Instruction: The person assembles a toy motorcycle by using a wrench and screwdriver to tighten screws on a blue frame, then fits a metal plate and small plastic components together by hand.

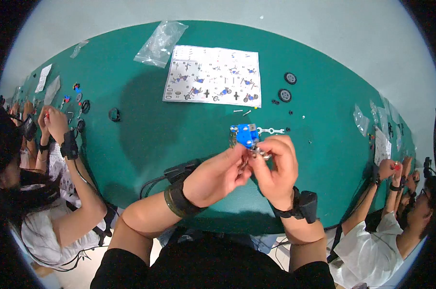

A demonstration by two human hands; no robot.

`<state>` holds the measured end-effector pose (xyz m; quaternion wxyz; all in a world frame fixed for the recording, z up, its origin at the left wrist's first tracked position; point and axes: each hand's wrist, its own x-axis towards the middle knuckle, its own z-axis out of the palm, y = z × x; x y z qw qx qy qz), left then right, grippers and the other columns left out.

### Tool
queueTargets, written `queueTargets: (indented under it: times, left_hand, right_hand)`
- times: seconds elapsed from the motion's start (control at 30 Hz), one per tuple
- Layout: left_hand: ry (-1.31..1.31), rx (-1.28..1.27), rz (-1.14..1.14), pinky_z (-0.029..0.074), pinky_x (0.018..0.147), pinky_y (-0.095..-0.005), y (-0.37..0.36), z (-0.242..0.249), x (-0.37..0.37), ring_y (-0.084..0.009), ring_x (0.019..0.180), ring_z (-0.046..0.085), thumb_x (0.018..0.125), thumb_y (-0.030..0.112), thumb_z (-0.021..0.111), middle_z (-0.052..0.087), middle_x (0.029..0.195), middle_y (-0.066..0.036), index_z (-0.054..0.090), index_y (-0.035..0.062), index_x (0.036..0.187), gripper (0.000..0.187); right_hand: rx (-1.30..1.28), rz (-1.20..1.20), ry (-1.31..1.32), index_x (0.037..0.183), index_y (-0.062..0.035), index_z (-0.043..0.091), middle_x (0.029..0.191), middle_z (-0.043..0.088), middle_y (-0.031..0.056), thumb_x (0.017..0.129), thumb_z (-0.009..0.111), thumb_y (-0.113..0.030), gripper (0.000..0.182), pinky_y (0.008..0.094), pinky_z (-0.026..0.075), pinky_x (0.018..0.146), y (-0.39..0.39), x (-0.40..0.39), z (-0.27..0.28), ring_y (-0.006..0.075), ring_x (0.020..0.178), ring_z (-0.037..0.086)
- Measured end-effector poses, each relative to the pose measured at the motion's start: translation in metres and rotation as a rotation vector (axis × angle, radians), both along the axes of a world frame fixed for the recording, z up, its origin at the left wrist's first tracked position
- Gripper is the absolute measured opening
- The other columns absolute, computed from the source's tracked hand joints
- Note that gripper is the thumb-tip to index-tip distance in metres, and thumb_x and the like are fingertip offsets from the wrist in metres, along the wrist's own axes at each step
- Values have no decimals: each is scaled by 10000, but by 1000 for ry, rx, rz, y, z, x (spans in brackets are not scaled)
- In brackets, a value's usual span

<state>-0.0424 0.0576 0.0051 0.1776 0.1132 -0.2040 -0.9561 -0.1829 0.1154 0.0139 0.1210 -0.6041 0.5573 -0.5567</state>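
A small blue part with metal pieces (246,135) is held up over the green table, between my two hands. My left hand (220,174) has its fingers closed on it from the lower left. From the right, my right hand (275,163) pinches the silvery metal pieces at its lower end. Just behind the part, a metal wrench (272,130) lies on the table. Two short screws (242,112) rest a little farther back. The fingertips partly hide the lower end of the assembly.
A printed diagram sheet (213,75) and a clear plastic bag (161,43) lie on the green table (203,130). Two black wheels (285,95) are at the right, a black ring (114,114) at the left. Other people sit on both sides, their hands over small parts.
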Motion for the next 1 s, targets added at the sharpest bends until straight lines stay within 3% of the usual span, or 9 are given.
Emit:
queueTargets:
  times: [0.1,0.2,0.33,0.43,0.53,0.63,0.73,0.8,1.0]
  left_hand:
    - [-290,-541,-131,393,645,-269,-8,1,11,-128,755,487,928,173,448,493,848,-4,494,77,1039,154]
    - [-620,-1489,411,368,611,-235,-22,-9,13,-139,758,502,888,84,485,501,837,-45,507,66,997,112]
    - [-937,-1942,487,320,879,-368,-33,-21,8,-192,859,534,790,57,586,569,921,-54,562,120,928,154]
    - [-1023,-1947,418,227,965,-415,-32,-25,7,-176,916,542,770,107,623,593,946,-5,581,147,933,173]
    - [-1029,-1897,572,271,957,-413,-29,-12,4,-208,1008,524,741,153,665,581,1014,-40,579,144,1021,294]
    - [-556,-1717,601,314,951,-433,-26,7,5,-268,1084,489,720,161,695,537,1104,-103,542,123,1121,431]
    - [-282,-1466,517,380,906,-410,-14,4,-2,-283,1098,468,737,128,687,442,1226,-147,514,81,1165,463]
    - [-280,-1472,435,431,857,-371,-16,1,-1,-262,1062,500,758,90,663,423,1245,-145,502,73,1176,448]
    - [-349,-1433,405,474,768,-322,-18,-4,2,-252,979,549,769,37,633,483,1185,-141,531,77,1132,380]
  right_hand:
    - [40,-35,-333,948,-15,531,907,505,56,762,576,67,208,224,425,638,0,-11,-2,104,763,496]
    - [149,-12,-485,946,-25,525,899,489,21,789,549,78,190,213,410,646,4,-21,5,70,767,469]
    - [146,68,-380,924,-24,532,865,493,27,766,578,56,183,204,406,609,4,-24,4,73,734,468]
    - [139,74,-176,902,-22,541,823,503,42,725,616,30,199,210,412,595,7,-26,3,93,684,482]
    - [134,93,-118,897,-22,541,820,509,47,721,616,29,198,209,411,590,7,-26,5,100,661,483]
    - [147,90,-164,886,-22,541,814,509,52,722,615,23,186,219,410,591,7,-25,2,113,670,486]
    - [196,160,-322,909,-30,530,846,487,38,739,588,47,195,214,397,640,8,-18,-2,100,730,466]
    - [258,219,-501,928,-34,522,871,475,30,748,575,63,211,206,388,667,10,-12,-4,88,758,451]
    - [296,279,-556,970,-32,519,919,473,32,757,573,74,244,202,384,700,12,-7,-5,86,792,459]
